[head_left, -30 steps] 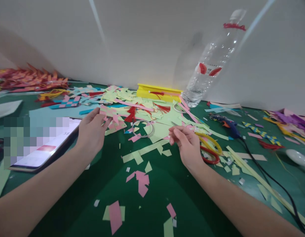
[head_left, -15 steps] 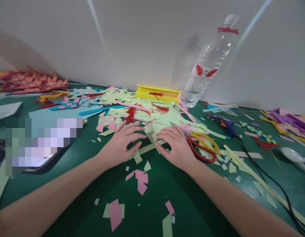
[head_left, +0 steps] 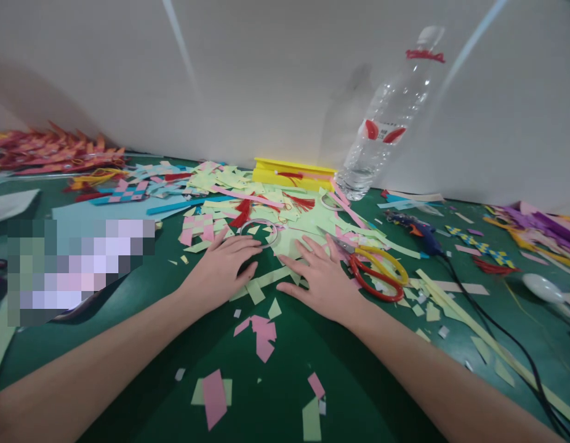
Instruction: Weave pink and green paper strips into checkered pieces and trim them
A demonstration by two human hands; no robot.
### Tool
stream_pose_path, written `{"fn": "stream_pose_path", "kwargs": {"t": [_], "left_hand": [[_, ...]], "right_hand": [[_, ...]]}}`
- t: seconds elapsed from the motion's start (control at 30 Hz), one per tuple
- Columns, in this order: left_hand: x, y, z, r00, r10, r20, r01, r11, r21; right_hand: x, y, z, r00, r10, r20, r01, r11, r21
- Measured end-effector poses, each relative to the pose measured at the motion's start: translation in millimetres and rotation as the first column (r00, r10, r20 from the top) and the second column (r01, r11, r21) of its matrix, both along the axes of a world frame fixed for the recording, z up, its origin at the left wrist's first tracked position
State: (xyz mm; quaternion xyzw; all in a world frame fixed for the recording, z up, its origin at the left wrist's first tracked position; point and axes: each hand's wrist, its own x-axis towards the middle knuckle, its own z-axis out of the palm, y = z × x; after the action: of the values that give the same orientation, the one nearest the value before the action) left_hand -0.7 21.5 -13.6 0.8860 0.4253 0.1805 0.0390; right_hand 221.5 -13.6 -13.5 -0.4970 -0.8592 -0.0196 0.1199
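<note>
My left hand (head_left: 220,271) lies palm down on the green table (head_left: 313,344), fingers together, its tips touching pale green paper scraps (head_left: 289,243) and a clear tape ring (head_left: 260,232). My right hand (head_left: 319,277) rests flat beside it with fingers spread, on the edge of the same scrap pile. Neither hand holds anything. Red and yellow scissors (head_left: 375,271) lie just right of my right hand.
A tilted water bottle (head_left: 386,120) and a yellow box (head_left: 294,172) stand at the back by the wall. A glue gun (head_left: 417,234) with a black cord (head_left: 506,338) lies at the right. A phone (head_left: 77,271) lies at the left. Pink scraps (head_left: 261,335) dot the near table.
Both hands came down from above the pile and together, and now lie flat on the table side by side. The right hand's fingers have spread since half a second ago.
</note>
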Motion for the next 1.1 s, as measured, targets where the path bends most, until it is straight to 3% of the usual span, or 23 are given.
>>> {"fn": "stream_pose_path", "kwargs": {"t": [0.2,0.4,0.6,0.7,0.77,0.83,0.9,1.03,1.1], "left_hand": [[-3.5,3.9,-5.7,0.998,0.066,-0.001,-0.066,0.997,0.049],[-2.2,3.3,-6.1,0.994,0.090,0.059,-0.092,0.995,0.038],[0.4,1.6,4.7,0.941,0.185,0.285,-0.146,0.978,-0.152],[1.2,-0.8,9.1,0.915,0.223,0.336,-0.167,0.968,-0.189],[1.8,-2.4,10.2,0.903,0.220,0.368,-0.151,0.966,-0.208],[2.4,-3.5,10.1,0.894,0.217,0.392,-0.131,0.963,-0.234],[2.9,-4.2,9.5,0.881,0.218,0.420,-0.123,0.963,-0.241],[3.5,-5.5,8.4,0.852,0.175,0.493,-0.079,0.974,-0.211],[4.0,-6.3,8.0,0.846,0.145,0.512,-0.046,0.979,-0.201]], "right_hand": [[-2.6,-3.3,2.0,0.999,0.032,-0.037,-0.032,0.999,-0.007],[-2.9,-4.0,2.9,0.990,0.093,-0.110,-0.086,0.994,0.067],[-3.5,-7.7,8.2,0.962,0.191,-0.196,-0.144,0.962,0.232],[-3.1,-9.8,7.8,0.939,0.200,-0.281,-0.107,0.943,0.315],[-2.7,-10.7,5.5,0.912,0.145,-0.383,-0.026,0.953,0.301],[-2.6,-11.0,2.4,0.861,0.051,-0.506,0.072,0.973,0.220],[-3.5,-10.4,-0.4,0.759,0.002,-0.652,0.108,0.986,0.129],[-7.3,-7.5,-2.3,0.426,0.040,-0.904,0.028,0.998,0.058],[-8.8,-6.6,-1.6,0.321,0.042,-0.946,0.033,0.998,0.055]]}}
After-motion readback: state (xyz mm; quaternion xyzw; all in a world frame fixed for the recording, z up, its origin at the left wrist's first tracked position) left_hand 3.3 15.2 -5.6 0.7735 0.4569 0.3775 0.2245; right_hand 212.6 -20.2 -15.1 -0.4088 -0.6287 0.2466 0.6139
